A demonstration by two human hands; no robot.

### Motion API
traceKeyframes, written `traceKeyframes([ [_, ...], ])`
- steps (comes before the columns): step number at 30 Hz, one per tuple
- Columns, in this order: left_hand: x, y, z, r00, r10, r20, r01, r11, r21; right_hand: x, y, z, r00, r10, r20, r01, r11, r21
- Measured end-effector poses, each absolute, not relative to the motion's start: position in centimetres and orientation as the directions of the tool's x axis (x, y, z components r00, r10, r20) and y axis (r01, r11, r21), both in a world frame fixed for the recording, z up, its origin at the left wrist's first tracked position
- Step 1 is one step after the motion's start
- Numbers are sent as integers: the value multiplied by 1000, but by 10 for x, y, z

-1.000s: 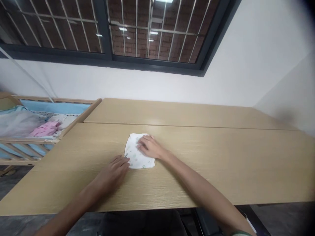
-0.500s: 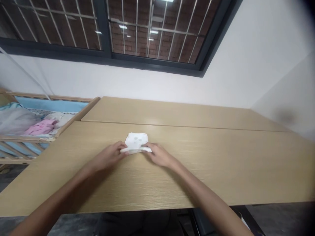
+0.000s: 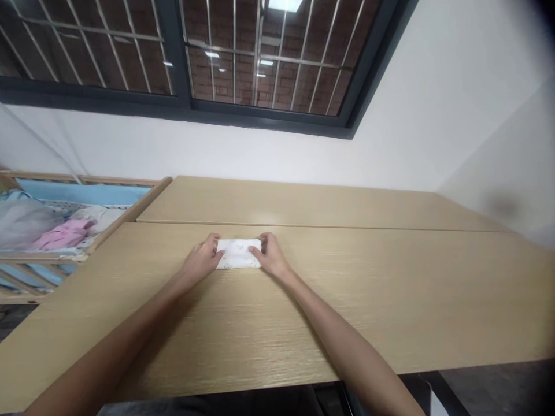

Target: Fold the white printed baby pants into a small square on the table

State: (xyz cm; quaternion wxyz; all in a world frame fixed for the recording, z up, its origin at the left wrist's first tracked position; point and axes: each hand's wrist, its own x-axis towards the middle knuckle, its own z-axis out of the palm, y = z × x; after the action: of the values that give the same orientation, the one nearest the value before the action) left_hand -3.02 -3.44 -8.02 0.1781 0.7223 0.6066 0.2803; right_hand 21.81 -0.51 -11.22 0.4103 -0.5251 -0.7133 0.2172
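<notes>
A small white folded cloth (image 3: pixel 237 254) with a faint print lies flat on the wooden table as a neat rectangle. At its left end my left hand (image 3: pixel 203 259) holds it, thumb on top and fingers curled at the far corner. My right hand (image 3: pixel 272 255) grips the opposite end the same way, its thumb pressing on the upper face. The undersides of the fingertips are hidden.
The table (image 3: pixel 368 289) spreads wide, with a seam near its back. To the left stands a wooden crib (image 3: pixel 147 199) with blue lining, holding a pink cloth (image 3: pixel 65 234) and other bedding. Behind is a white wall (image 3: pixel 260 153) under a barred window (image 3: pixel 269 110).
The near edge of the cloth has been folded over toward the back, making a flat rectangle. Both hands moved from the near edge to the sides and far corners. The view shifted slightly.
</notes>
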Motion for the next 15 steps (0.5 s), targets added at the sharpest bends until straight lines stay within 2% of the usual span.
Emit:
traceKeyframes([
  [2, -27, -36, -88, 90, 968, 236, 800, -211, 562, 217, -13, -107, -116, 892, 438, 629, 407, -663],
  [5, -14, -42, -95, 73, 931, 357, 815, -262, 517, 211, -28, -92, -274, 776, 568, 708, 562, -427],
  [8, 4, -48, -104, 193, 842, 504, 782, -442, 439, 199, -37, -84, -541, 670, 508, 664, 711, -230],
  [11, 15, -50, -117, 330, 802, 499, 781, -528, 332, 191, -37, -88, -667, 646, 372, 633, 754, -175],
  [15, 7, -50, -132, 390, 821, 417, 842, -501, 199, 198, -34, -94, -670, 681, 295, 656, 730, -193],
])
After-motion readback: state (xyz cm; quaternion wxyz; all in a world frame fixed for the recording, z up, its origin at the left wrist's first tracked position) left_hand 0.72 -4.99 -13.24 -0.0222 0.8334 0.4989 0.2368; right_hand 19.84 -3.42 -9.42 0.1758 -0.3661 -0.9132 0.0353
